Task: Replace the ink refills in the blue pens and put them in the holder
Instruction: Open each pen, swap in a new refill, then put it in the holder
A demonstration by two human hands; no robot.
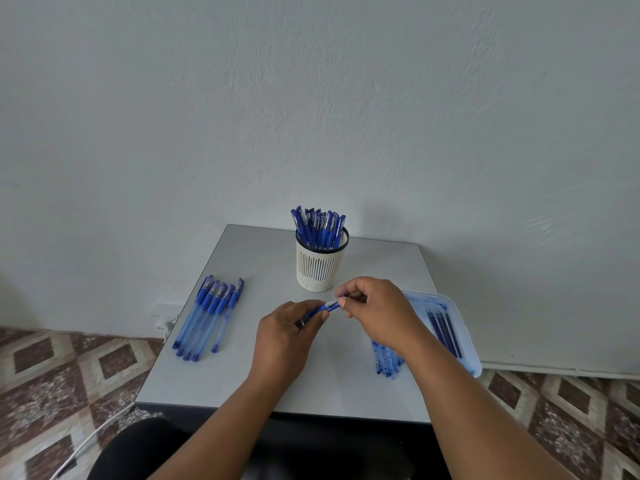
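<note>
Over the middle of the grey table [242, 386], both hands hold one blue pen [327, 307]. My left hand [289, 336] grips its barrel, and my right hand [375, 308] pinches the tip end; most of the pen is hidden by fingers. A cream slotted holder [318, 268] at the back holds several blue pens [320, 228]. Several capped blue pens [211, 317] lie in a row on the left. Dark refills [445, 332] lie in a pale tray [464, 327] on the right. Light blue refills [386, 360] lie on the table beside the tray, partly under my right forearm.
The small table stands against a white wall [311, 98]. Patterned floor tiles [69, 375] show on both sides. A white cable [90, 441] runs across the floor at the lower left, below a wall socket [164, 322].
</note>
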